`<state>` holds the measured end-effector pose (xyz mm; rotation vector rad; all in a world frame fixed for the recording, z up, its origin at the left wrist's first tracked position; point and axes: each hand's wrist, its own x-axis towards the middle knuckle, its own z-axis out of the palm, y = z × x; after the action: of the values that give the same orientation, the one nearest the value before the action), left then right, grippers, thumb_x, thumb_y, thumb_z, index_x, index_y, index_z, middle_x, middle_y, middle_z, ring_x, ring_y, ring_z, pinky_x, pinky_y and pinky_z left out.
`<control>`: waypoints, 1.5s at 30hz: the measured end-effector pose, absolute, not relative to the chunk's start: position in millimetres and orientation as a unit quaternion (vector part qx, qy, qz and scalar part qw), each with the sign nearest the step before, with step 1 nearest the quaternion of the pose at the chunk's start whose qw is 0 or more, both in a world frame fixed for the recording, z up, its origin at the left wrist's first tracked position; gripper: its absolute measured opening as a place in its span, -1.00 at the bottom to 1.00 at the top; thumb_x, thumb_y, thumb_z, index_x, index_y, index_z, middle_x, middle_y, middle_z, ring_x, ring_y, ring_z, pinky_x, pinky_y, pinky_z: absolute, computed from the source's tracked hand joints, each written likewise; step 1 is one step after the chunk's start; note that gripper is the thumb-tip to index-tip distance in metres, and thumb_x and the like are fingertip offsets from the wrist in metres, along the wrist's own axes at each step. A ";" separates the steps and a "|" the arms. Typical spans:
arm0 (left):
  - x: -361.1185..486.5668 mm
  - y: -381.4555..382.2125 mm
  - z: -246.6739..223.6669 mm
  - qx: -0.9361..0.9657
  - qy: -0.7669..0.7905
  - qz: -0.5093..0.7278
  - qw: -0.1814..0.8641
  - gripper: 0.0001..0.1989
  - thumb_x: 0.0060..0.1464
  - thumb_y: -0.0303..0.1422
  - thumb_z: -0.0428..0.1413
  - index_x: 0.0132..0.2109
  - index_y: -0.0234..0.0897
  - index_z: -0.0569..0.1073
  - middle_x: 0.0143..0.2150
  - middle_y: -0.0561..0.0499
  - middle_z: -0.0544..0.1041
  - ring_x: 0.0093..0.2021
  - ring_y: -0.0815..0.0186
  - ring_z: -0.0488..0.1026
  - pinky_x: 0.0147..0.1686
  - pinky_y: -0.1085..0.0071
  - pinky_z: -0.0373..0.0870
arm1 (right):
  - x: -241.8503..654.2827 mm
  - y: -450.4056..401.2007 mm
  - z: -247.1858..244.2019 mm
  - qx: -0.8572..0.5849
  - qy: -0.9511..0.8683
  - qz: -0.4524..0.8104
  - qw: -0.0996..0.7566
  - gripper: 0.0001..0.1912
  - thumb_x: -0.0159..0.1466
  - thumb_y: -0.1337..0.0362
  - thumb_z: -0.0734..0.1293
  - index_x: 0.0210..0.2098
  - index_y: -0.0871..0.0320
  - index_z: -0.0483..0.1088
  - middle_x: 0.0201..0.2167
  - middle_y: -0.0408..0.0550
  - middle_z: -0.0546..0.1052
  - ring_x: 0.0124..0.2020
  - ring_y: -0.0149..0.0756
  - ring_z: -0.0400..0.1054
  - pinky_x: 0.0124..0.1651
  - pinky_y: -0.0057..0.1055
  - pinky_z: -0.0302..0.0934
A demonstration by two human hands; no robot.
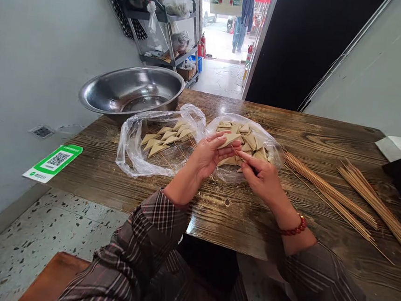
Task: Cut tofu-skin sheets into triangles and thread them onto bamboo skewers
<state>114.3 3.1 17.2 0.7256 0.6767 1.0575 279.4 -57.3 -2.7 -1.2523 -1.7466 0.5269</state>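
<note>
A flat beige triangle, which looks like dried tofu, lies across the fingers of my left hand, held under the thumb. My right hand pinches a thin bamboo skewer whose tip is close to that triangle; whether it has pierced it is hard to see. Both hands are over the front of a clear plastic bag full of loose tofu triangles. To the left, another plastic bag lies spread open with tofu triangles on skewers.
Two bundles of bamboo skewers, a nearer bundle and a farther bundle, lie on the right of the wooden table. A big steel basin stands back left. A green QR card juts out at the left edge. Beyond is a shelf cart.
</note>
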 end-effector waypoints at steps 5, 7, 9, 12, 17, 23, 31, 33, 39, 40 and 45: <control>114.4 2.4 17.4 0.338 0.308 0.481 0.747 -0.77 0.16 -0.45 0.12 -0.02 -0.35 0.45 -0.29 -0.13 0.66 -0.28 0.26 0.63 -0.02 0.24 0.47 | 280.7 -56.4 -4.6 -0.509 -0.703 0.212 0.450 -0.59 0.27 0.31 0.25 0.06 0.05 0.55 -0.26 -0.09 0.67 -0.44 -0.33 0.41 -0.28 -0.31 0.33; 114.5 2.0 17.7 0.339 0.309 0.482 0.747 -0.77 0.15 -0.45 0.13 -0.03 -0.35 0.45 -0.29 -0.13 0.66 -0.27 0.26 0.63 -0.02 0.25 0.47 | 281.2 -55.9 -5.7 -0.509 -0.703 0.213 0.449 -0.59 0.28 0.30 0.25 0.06 0.05 0.56 -0.30 -0.09 0.66 -0.45 -0.31 0.41 -0.28 -0.29 0.33; 115.0 1.8 17.8 0.340 0.309 0.483 0.745 -0.77 0.14 -0.44 0.15 -0.03 -0.35 0.46 -0.29 -0.12 0.66 -0.27 0.27 0.63 -0.01 0.26 0.46 | 281.4 -55.5 -6.4 -0.507 -0.705 0.213 0.448 -0.59 0.28 0.30 0.26 0.07 0.04 0.55 -0.33 -0.08 0.65 -0.41 -0.27 0.43 -0.22 -0.25 0.35; 116.3 2.1 17.2 0.348 0.309 0.488 0.738 -0.78 0.13 -0.44 0.16 -0.05 -0.34 0.46 -0.29 -0.11 0.66 -0.28 0.27 0.63 -0.04 0.28 0.47 | 281.5 -55.3 -6.9 -0.504 -0.708 0.211 0.446 -0.59 0.29 0.30 0.25 0.08 0.05 0.55 -0.32 -0.05 0.65 -0.30 -0.21 0.47 -0.12 -0.18 0.36; 119.3 1.8 15.9 0.370 0.312 0.507 0.713 -0.79 0.09 -0.43 0.22 -0.09 -0.34 0.49 -0.31 -0.06 0.63 -0.26 0.28 0.62 -0.05 0.29 0.48 | 281.7 -55.2 -7.6 -0.507 -0.703 0.221 0.448 -0.58 0.28 0.32 0.26 0.07 0.02 0.55 -0.31 -0.07 0.65 -0.27 -0.18 0.49 -0.10 -0.16 0.37; 123.0 2.0 11.6 0.407 0.317 0.521 0.680 -0.77 0.04 -0.38 0.29 -0.14 -0.34 0.51 -0.24 -0.04 0.62 -0.22 0.27 0.62 -0.08 0.34 0.47 | 282.1 -54.7 -8.4 -0.511 -0.691 0.244 0.450 -0.59 0.26 0.33 0.28 0.06 0.02 0.56 -0.32 -0.07 0.66 -0.28 -0.17 0.48 -0.10 -0.15 0.38; 126.2 -0.1 10.0 0.456 0.298 0.505 0.670 -0.80 0.05 -0.31 0.29 -0.27 -0.39 0.54 -0.20 -0.11 0.62 -0.11 0.19 0.60 -0.03 0.31 0.47 | 281.6 -54.1 -9.9 -0.515 -0.691 0.221 0.457 -0.59 0.29 0.32 0.25 0.06 0.07 0.56 -0.12 -0.04 0.67 -0.23 -0.17 0.53 -0.09 -0.19 0.40; 126.5 -0.2 9.7 0.457 0.295 0.501 0.674 -0.80 0.04 -0.31 0.30 -0.29 -0.39 0.54 -0.23 -0.11 0.62 -0.11 0.19 0.59 -0.01 0.29 0.46 | 281.3 -53.6 -10.3 -0.511 -0.690 0.219 0.463 -0.60 0.29 0.32 0.25 0.05 0.07 0.56 -0.06 -0.04 0.65 -0.16 -0.15 0.54 -0.05 -0.19 0.40; 127.1 0.2 6.5 0.468 0.289 0.492 0.675 -0.76 0.02 -0.25 0.31 -0.32 -0.37 0.54 -0.29 -0.10 0.63 -0.10 0.18 0.59 0.03 0.26 0.45 | 281.4 -51.8 -11.6 -0.511 -0.679 0.229 0.475 -0.63 0.29 0.33 0.27 0.02 0.02 0.58 -0.02 -0.05 0.63 -0.13 -0.12 0.55 -0.01 -0.13 0.41; 127.1 0.2 6.1 0.469 0.287 0.490 0.676 -0.76 0.02 -0.24 0.31 -0.32 -0.37 0.54 -0.29 -0.10 0.63 -0.11 0.18 0.59 0.03 0.26 0.45 | 281.5 -51.4 -11.8 -0.512 -0.677 0.232 0.475 -0.64 0.29 0.33 0.27 0.01 0.03 0.58 0.00 -0.04 0.62 -0.14 -0.13 0.55 -0.02 -0.13 0.41; 126.7 0.0 5.5 0.462 0.278 0.479 0.693 -0.74 -0.01 -0.23 0.33 -0.37 -0.36 0.51 -0.31 -0.11 0.64 -0.13 0.19 0.59 0.00 0.27 0.45 | 282.0 -50.3 -11.8 -0.516 -0.668 0.241 0.479 -0.69 0.28 0.32 0.28 -0.06 0.05 0.60 -0.10 -0.02 0.65 -0.19 -0.14 0.54 -0.09 -0.16 0.40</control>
<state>126.7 0.0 5.5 1.0313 0.6215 1.0689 282.0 -50.3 -11.8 -1.2607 -1.6293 0.5888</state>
